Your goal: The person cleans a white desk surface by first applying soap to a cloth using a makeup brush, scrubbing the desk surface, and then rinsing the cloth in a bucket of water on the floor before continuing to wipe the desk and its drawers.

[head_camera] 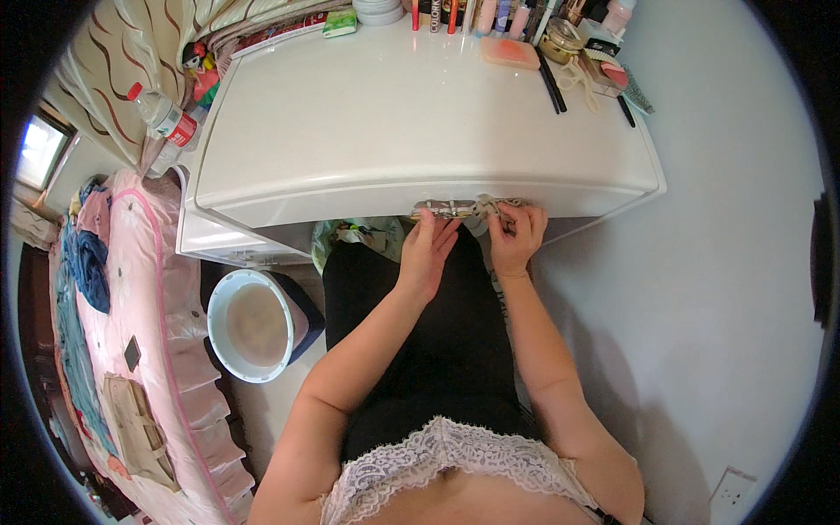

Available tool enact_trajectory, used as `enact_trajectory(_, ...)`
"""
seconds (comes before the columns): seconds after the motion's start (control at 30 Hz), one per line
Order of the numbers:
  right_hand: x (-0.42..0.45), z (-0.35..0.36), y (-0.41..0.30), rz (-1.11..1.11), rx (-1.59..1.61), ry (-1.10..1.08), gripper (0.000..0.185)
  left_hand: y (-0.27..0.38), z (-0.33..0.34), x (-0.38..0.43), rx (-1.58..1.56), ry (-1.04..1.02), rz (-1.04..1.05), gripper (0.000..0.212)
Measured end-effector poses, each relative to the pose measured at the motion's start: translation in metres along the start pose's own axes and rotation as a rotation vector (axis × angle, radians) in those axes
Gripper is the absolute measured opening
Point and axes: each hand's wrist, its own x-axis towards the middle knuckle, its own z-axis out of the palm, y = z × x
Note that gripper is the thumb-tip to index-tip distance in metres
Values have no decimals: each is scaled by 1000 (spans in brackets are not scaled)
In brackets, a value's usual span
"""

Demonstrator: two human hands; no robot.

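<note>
At the front edge of the white desk, my left hand holds the left end of a small, flat grey-brown item with shiny silver parts. Its thumb is at the near side and the fingers reach beneath. A knotted or gathered beige piece adjoins the item's right end, and my right hand pinches it between thumb and fingers. What exactly the item is, and whether the two pieces are joined, I cannot tell. Both hands are above my lap, in black clothing.
Cosmetic tubes, a pink sponge-like pad, black pencils and a glass jar crowd the desk's back right. A plastic bottle stands left. Below are a lined bin and a bucket of cloudy water, beside a pink-covered bed.
</note>
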Motion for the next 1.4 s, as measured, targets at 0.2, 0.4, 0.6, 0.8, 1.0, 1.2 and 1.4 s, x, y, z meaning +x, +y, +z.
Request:
enact_trajectory(0.2,10,18,-26,38,76,52,23,4,0,-2,29,-5,-5,80)
enact_trajectory(0.4,-17,7,-4,30,22,-36,21,2,2,-1,-2,2,4,80)
enact_trajectory(0.6,-13,-23,29,245,105,148,24,5,-5,-3,34,-23,-35,80)
enact_trajectory(0.8,3,0,34,553,100,486,24,1,-4,0,53,-27,-59,85)
enact_trajectory(1.0,-34,21,-10,355,45,163,17,2,-3,1,70,-36,-34,85)
enact_trajectory(1.2,-40,9,7,270,121,-87,27,1,-6,2,59,-12,-3,82)
enact_trajectory(1.4,-16,7,9,429,52,257,23,2,-2,-1,107,-15,-29,83)
